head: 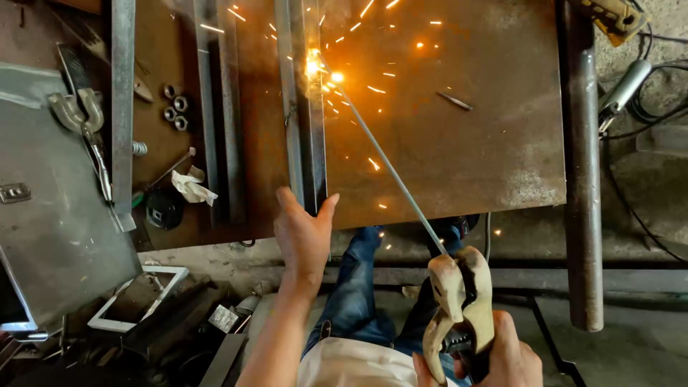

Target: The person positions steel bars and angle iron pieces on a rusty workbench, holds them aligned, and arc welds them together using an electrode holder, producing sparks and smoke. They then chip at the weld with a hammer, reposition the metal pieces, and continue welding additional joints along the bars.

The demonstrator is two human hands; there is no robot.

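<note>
grey locking pliers (82,118) far left, on grey sheet, untouched. steel nuts (174,107) beside them. left hand (304,233), fingers spread flat, pins long grey steel bars (304,107) on rusty brown plate table (466,129). arc sparks at thin grey rod (390,165) tip on bar seam. right hand (509,355) clenched round worn tan electrode clamp (459,301). best: steady rod angle, left hand well back from sparks.

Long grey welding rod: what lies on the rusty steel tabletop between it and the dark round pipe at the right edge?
In the head view, only a small loose metal sliver and flying sparks on bare rusty tabletop.
</note>
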